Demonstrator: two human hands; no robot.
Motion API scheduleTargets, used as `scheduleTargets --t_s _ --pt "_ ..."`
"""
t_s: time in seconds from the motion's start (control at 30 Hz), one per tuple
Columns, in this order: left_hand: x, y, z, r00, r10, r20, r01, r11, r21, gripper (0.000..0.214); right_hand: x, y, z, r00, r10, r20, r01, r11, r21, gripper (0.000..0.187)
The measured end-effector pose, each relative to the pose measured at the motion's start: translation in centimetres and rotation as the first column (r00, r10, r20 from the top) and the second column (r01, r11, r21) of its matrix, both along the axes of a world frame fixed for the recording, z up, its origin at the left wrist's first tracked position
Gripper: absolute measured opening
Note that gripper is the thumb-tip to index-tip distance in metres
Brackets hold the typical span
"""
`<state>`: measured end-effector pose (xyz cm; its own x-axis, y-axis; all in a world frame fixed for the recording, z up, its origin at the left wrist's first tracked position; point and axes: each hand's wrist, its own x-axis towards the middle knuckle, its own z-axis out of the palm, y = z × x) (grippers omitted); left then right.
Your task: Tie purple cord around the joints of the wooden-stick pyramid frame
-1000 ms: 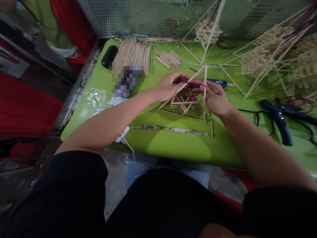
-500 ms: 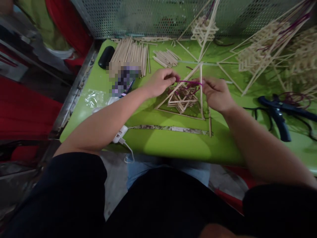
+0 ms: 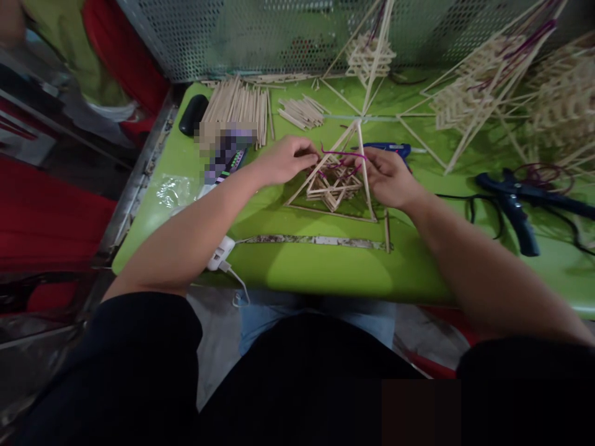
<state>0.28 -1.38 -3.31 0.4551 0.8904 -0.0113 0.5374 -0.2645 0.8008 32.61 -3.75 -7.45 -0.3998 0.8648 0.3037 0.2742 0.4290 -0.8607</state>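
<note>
On the green table (image 3: 325, 266), both hands — left hand (image 3: 283, 162), right hand (image 3: 388, 179) — pinch a purple string (image 3: 341, 153) stretched across the stick pyramid (image 3: 335, 181).

Pixelated patch (image 3: 226, 144) hides an object by the stick bundle | stick frames (image 3: 553, 93) cut off at right edge | fingertips behind purple cord unclear

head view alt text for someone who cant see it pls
Two bare hands, left hand and right hand, pinch a purple cord at a pyramid frame of pale wooden sticks on a lime green table. Loose stick bundles and a dark blue glue gun lie nearby.
</note>
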Motion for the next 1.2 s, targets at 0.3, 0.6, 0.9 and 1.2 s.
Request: scheduleTargets --t_s 0.3,0.6,0.9,1.2 --pt "0.4 0.3 -0.6 0.997 -0.001 0.077 -0.001 1.000 0.017 0.018 -0.6 -0.3 0.6 1.000 0.011 0.006 -0.011 1.000 0.010 0.082" --pt "0.5 0.6 -1.3 0.997 0.006 0.082 -0.008 1.000 0.024 0.016 -0.7 -0.1 0.7 0.997 0.030 0.067 -0.032 0.999 0.032 0.085" --pt "0.3 1.4 -2.2 0.993 0.023 0.118 -0.025 1.000 0.014 0.014 -1.0 -0.3 1.6 0.999 0.008 -0.050 -0.006 0.999 0.038 0.087" --pt "1.5 0.5 -0.8 0.984 -0.017 0.180 0.005 0.998 0.067 0.008 -1.7 -1.4 3.2 0.985 0.095 -0.143 -0.105 0.993 -0.062 0.102"
